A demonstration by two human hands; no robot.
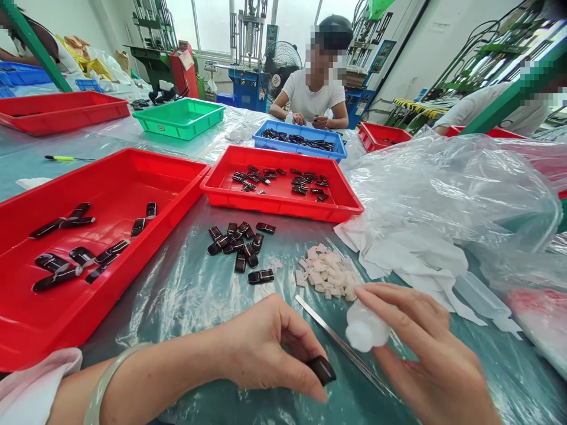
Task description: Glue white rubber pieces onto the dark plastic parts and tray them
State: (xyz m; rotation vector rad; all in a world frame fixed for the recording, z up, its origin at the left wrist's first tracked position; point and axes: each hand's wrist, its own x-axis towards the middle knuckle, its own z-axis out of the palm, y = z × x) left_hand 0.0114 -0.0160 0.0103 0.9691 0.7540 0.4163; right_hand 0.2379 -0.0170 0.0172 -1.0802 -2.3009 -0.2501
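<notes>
Between the thumb and fingers of my left hand (270, 348) is a small dark glossy part (322, 370). My right hand (425, 342) grips a translucent white bottle (367, 326), its cap end facing the camera. Metal tweezers (341, 342) lie on the plastic-covered table between the two hands. Beyond them sits a pile of small whitish pieces (328, 271). A loose group of dark parts (239, 241) lies to the left of that pile, with a single dark part (261, 276) nearer my left hand.
Red trays (153, 171) (283, 206) with dark parts stand at the left and ahead. Behind are a blue tray (299, 150) and a green tray (181, 118). White tissues (411, 265) and clear plastic bags (447, 183) lie at the right. A person (315, 88) sits opposite.
</notes>
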